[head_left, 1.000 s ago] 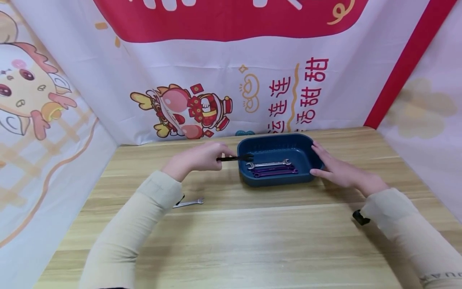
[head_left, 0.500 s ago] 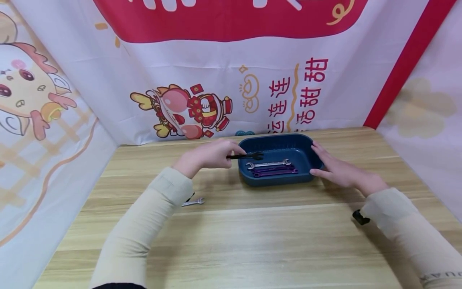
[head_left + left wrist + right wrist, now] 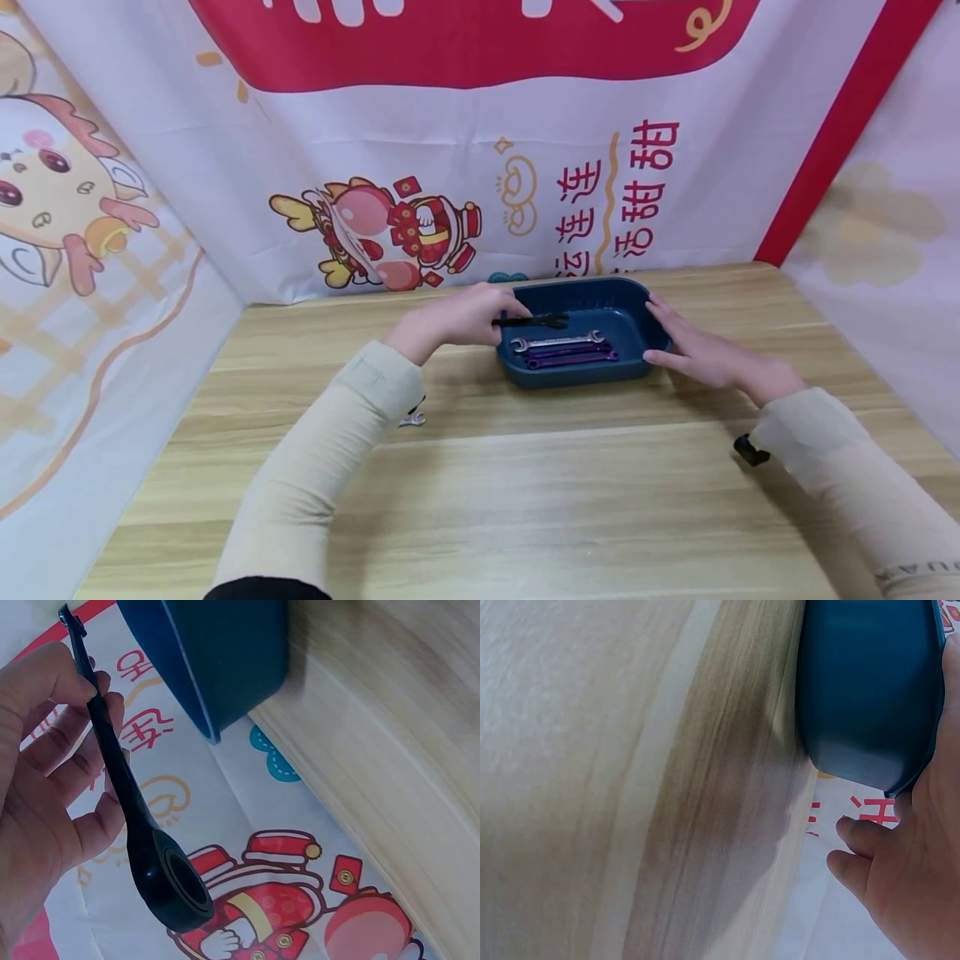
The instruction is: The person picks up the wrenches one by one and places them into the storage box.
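My left hand (image 3: 474, 315) pinches a black combination wrench (image 3: 120, 761) between thumb and fingers, its ring end toward the wrist camera. In the head view the open jaw end of that wrench reaches over the left part of a dark blue bin (image 3: 577, 377). Inside the bin lie a silver open-end wrench (image 3: 558, 342) and purple wrenches (image 3: 573, 358), side by side. My right hand (image 3: 697, 350) rests against the right end of the bin, fingers extended along its rim and wall. Left of the bin, a silver wrench (image 3: 412, 419) on the table is mostly hidden by my left sleeve.
The wooden table (image 3: 570, 500) ends at a printed cloth backdrop (image 3: 360, 133) close behind the bin. Cloth walls also stand at the left and right sides. A black wrist strap part (image 3: 750, 450) shows under the right cuff.
My left hand has moved right, carrying the black wrench farther over the bin. The sleeve now covers more of the silver wrench on the table. My right hand and the bin have stayed put.
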The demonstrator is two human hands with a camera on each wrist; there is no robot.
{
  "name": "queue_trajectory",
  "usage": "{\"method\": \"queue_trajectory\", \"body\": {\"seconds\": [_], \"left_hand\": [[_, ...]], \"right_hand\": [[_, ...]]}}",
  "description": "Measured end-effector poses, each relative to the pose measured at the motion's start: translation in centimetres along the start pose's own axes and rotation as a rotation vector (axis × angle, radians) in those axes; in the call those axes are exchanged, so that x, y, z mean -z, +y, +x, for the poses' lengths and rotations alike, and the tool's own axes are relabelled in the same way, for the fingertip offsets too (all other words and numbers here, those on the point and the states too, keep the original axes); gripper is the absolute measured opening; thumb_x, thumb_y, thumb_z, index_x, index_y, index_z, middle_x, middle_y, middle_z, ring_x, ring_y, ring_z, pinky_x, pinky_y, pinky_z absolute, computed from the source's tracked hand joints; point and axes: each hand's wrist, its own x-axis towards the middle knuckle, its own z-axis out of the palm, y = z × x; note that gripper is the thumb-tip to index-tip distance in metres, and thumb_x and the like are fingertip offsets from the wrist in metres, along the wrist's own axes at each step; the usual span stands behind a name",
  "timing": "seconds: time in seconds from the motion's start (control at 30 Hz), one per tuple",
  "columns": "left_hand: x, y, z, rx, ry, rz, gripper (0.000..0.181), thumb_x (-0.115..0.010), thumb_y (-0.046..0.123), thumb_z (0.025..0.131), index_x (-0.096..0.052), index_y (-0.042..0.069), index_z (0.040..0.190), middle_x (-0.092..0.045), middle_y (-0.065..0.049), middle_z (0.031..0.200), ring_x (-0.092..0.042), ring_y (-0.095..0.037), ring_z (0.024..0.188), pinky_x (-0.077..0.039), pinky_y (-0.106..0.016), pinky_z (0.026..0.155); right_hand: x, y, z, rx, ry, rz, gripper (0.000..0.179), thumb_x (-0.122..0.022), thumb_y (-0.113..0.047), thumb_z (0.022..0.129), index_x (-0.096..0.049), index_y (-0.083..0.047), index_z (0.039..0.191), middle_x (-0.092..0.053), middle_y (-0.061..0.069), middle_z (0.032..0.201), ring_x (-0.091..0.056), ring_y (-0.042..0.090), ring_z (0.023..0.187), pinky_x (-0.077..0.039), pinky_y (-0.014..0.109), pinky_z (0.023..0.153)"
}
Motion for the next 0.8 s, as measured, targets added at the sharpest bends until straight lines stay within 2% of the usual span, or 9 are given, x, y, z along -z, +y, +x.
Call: {"method": "queue_trajectory", "body": {"seconds": [0.13, 0.43, 0.8], "left_hand": [[0.3, 0.4, 0.6, 0.007, -0.008, -0.015, 0.047, -0.063, -0.006, 0.090, -0.068, 0.007, 0.135, -0.065, -0.010, 0.128, -0.055, -0.022, 0.102, -0.050, -0.029, 0.080], [0.2, 0.8, 1.5, 0.024, -0.027, 0.010, 0.047, -0.064, -0.003, 0.092, -0.067, 0.009, 0.137, -0.064, -0.009, 0.123, -0.054, -0.020, 0.102, -0.050, -0.028, 0.082], [-0.5, 1.3, 3.1, 0.043, -0.033, 0.004, 0.049, -0.066, -0.003, 0.092, -0.066, 0.012, 0.138, -0.062, -0.008, 0.124, -0.052, -0.019, 0.100, -0.049, -0.025, 0.081]], "right_hand": [[0.1, -0.1, 0.1, 0.016, 0.013, -0.003, 0.088, -0.058, -0.038, 0.105, -0.002, -0.003, 0.164, 0.007, 0.021, 0.169, -0.005, 0.048, 0.152, -0.017, 0.068, 0.114], [0.2, 0.1, 0.1, -0.005, 0.006, -0.013, 0.089, -0.056, -0.041, 0.105, -0.001, -0.005, 0.164, 0.009, 0.018, 0.170, -0.004, 0.047, 0.153, -0.017, 0.068, 0.114], [-0.1, 0.1, 0.0, -0.007, 0.007, -0.012, 0.089, -0.056, -0.042, 0.105, -0.001, -0.004, 0.164, 0.008, 0.019, 0.170, -0.003, 0.046, 0.153, -0.015, 0.068, 0.115]]}}
